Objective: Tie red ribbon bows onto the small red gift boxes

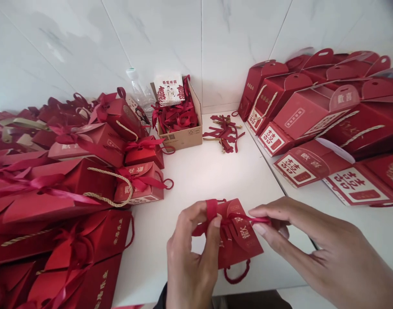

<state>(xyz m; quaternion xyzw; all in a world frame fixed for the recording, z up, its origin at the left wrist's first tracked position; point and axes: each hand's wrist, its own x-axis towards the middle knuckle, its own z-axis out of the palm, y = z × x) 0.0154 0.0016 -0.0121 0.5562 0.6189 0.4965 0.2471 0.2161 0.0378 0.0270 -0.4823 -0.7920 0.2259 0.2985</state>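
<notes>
A small red gift box [239, 245] with pale lettering stands on the white table in front of me, a dark red cord handle [237, 279] at its near side. Across its top runs a red ribbon [235, 217]. My left hand [194, 251] pinches a loop of this ribbon between thumb and fingers at the box's left. On the other side, my right hand [315, 240] grips a ribbon end between thumb and forefinger, drawn out past the box's right edge. The box's underside is hidden.
Ribbon-tied red boxes [86, 180] crowd the left. A cardboard box [183, 139] of red ribbons, topped by white printed packets [170, 95], sits near the wall beside a clear bottle [136, 88]. Loose red ribbon pieces [224, 133] lie right of it. More red boxes [318, 111] stand at right.
</notes>
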